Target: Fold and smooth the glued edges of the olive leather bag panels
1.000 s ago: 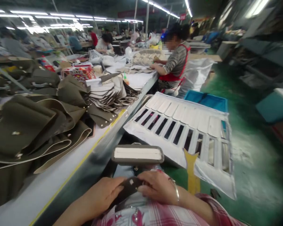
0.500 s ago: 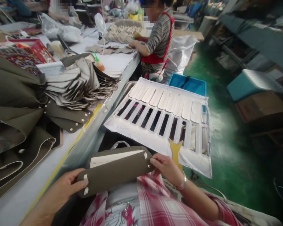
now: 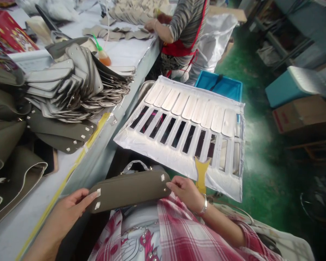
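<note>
A dark olive strap-like piece with rounded ends [image 3: 130, 190] stretches between my hands above my lap. White tabs show near both its ends, and a small metal stud sits at the right end. My left hand [image 3: 73, 206] pinches the left end, thumb on top by a white tab. At the right end, my right hand [image 3: 183, 190] grips the corner between thumb and fingers. Just beyond lies a white slotted board [image 3: 152, 146] with several pale rounded strips [image 3: 190, 107] on it. A yellow forked piece [image 3: 202, 172] stands at its near edge.
On the table at left are a pile of similar pieces [image 3: 78, 79], olive panels [image 3: 62, 132] and a bottle with a green nozzle [image 3: 103, 56]. A co-worker [image 3: 182, 32] works at the table's far side. A blue crate [image 3: 220, 85] stands behind the board.
The olive piece, its layers parted with a pale inside showing before, now looks closed over. Both hands have risen slightly and remain on its ends. The camera view has tilted downward.
</note>
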### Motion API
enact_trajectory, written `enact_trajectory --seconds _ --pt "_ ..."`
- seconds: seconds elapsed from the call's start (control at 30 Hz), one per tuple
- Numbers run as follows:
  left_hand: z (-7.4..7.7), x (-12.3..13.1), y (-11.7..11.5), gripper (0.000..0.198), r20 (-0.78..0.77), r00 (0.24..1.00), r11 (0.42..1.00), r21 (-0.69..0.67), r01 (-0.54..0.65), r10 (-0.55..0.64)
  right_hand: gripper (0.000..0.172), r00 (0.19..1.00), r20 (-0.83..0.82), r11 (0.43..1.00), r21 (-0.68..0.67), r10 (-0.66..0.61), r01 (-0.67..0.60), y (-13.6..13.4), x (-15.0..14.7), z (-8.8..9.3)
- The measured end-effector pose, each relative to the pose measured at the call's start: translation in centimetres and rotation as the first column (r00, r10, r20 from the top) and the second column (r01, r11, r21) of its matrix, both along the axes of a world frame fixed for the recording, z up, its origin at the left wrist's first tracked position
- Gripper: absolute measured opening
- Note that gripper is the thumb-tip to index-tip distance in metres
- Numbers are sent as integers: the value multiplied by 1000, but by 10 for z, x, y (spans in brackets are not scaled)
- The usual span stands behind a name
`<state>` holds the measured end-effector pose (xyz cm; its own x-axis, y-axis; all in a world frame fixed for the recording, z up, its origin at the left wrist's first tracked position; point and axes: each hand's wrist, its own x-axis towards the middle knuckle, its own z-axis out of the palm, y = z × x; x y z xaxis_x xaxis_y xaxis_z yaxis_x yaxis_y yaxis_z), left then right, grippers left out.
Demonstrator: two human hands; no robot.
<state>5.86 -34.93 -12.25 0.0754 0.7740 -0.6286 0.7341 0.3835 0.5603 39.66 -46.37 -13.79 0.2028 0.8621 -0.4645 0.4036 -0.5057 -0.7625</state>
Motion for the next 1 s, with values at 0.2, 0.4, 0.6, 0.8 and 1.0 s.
enact_trajectory --seconds 0.2,0.4,0.6,0.8,1.0 --pt "2 -1 3 38 -24 998 996 57 64 -63 34 995 78 998 -4 57 -57 3 -3 0" --pt "3 -10 11 29 120 988 991 109 82 -96 44 982 101 985 -81 158 -150 7 0 -8" --pt "-1 -18 12 32 154 987 994 106 37 -54 46 984 75 969 -202 159 -141 10 -4 -5" --pt "-2 -20 16 33 173 984 992 122 10 -31 47 997 18 966 -250 80 -73 10 -8 -5" --pt "-5 -24 19 35 153 984 984 167 62 -88 46 994 44 957 -276 101 -85 12 -11 -1"
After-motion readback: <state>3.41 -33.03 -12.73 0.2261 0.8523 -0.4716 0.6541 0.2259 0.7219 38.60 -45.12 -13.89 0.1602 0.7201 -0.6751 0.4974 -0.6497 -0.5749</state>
